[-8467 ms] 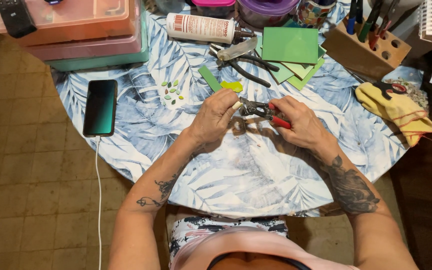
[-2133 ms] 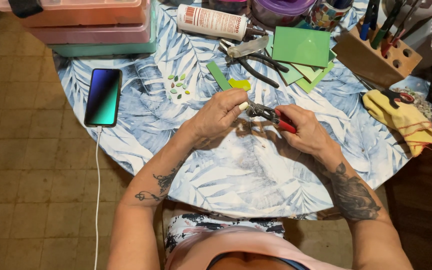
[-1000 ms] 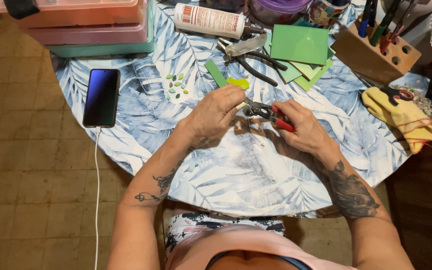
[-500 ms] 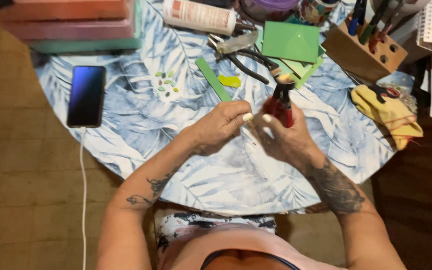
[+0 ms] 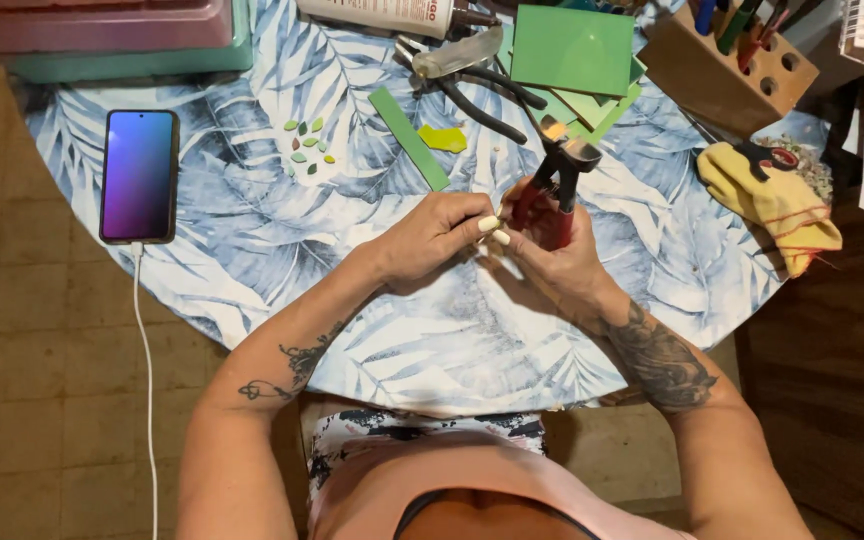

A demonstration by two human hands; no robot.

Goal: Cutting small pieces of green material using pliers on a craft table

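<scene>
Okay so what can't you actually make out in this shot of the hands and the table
- Head view: whatever the left hand pinches is too small and covered by its fingertips.
- The right hand hides most of the red handles of the nippers.
- The glue bottle and the pink storage boxes are cut off by the top edge.
- The small green pieces are too tiny to tell their material.

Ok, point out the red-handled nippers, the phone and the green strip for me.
red-handled nippers [image 5: 556, 190]: head view, on the red handles above the right hand.
phone [image 5: 139, 175]: head view, middle of its lit screen.
green strip [image 5: 408, 137]: head view, midway along the strip on the tablecloth.
</scene>
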